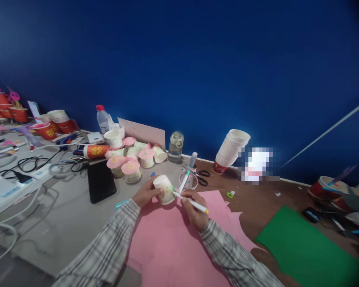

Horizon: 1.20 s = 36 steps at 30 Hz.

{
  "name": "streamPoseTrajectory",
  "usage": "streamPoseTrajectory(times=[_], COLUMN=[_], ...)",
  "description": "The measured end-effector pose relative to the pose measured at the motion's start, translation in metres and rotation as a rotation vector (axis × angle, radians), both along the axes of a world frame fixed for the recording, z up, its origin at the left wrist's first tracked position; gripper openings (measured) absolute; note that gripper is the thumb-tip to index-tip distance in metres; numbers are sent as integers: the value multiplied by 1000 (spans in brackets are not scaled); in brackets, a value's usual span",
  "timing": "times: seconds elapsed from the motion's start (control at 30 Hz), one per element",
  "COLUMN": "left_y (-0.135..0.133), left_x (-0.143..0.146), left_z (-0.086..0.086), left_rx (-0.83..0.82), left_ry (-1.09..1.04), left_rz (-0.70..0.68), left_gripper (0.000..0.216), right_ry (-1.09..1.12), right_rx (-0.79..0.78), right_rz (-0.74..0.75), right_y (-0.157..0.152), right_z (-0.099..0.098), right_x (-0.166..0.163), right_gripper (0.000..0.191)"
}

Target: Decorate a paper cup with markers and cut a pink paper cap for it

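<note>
Cup (166,192) tilts above the pink paper (170,243), gripped at its side by the left hand (146,193), thumb and fingers closed on it; the right hand (194,208) pinches a yellow-ended pen (198,205), its tip at the cup's printed wall, contact not certain. A teal pen (184,181) slants up by the right fingers; whether they hold it, cannot tell. Scissors (204,173) lie beyond, pink-topped cups (131,166) and a phone (101,182) to the left, a cup stack (231,150) and green sheet (309,249) to the right

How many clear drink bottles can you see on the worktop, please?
2: a red-capped bottle left of the pink board, and a round-lidded bottle just right of it. Others may be hidden.
</note>
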<state>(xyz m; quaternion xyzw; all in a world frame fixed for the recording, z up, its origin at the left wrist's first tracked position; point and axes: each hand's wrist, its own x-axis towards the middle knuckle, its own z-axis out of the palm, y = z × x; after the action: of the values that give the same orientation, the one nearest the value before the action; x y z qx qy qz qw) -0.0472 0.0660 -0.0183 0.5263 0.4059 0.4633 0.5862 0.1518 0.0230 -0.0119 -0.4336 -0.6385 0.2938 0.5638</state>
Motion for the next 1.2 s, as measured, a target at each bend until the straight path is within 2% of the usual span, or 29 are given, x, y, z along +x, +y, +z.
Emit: streamPoseTrajectory(times=[0.53,1.0,1.2], left_y=[2,1,0], left_x=[-1,-1,1], left_z=[-3,-1,3], left_rx=[10,2,-6], left_ry=[-11,-1,-2], left_rz=[-4,5,-7], left_gripper=[53,54,53], right_ry=[20,-6,47], right_rx=[-9,4,-18], right_rz=[18,17,13], right_y=[1,0,-3], right_z=[-1,-1,0], right_x=[0,2,2], right_gripper=[12,13,13])
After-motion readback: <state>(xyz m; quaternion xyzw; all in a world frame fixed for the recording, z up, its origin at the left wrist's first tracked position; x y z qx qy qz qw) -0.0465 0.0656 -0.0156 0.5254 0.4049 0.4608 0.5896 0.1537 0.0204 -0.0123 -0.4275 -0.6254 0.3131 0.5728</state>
